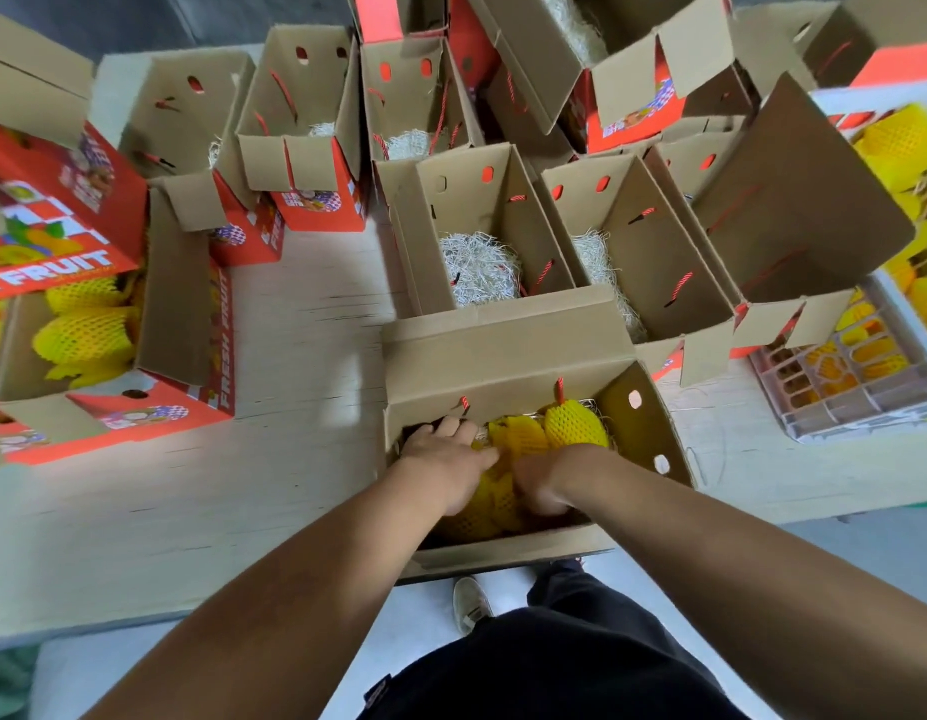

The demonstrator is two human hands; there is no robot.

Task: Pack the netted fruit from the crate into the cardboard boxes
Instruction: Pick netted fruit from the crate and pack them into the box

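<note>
A pale, whitewashed wooden tabletop (305, 356) carries many open brown cardboard boxes with red printed sides (482, 236), several lined with pale shredded paper. At its near edge stands one open cardboard box (503, 366) holding yellow-netted fruit; at the right sits a pale plastic lattice crate (861, 402).

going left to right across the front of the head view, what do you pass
Filled box of netted fruit → bare tabletop → left hand → right hand, both in the near box → plastic crate
</note>
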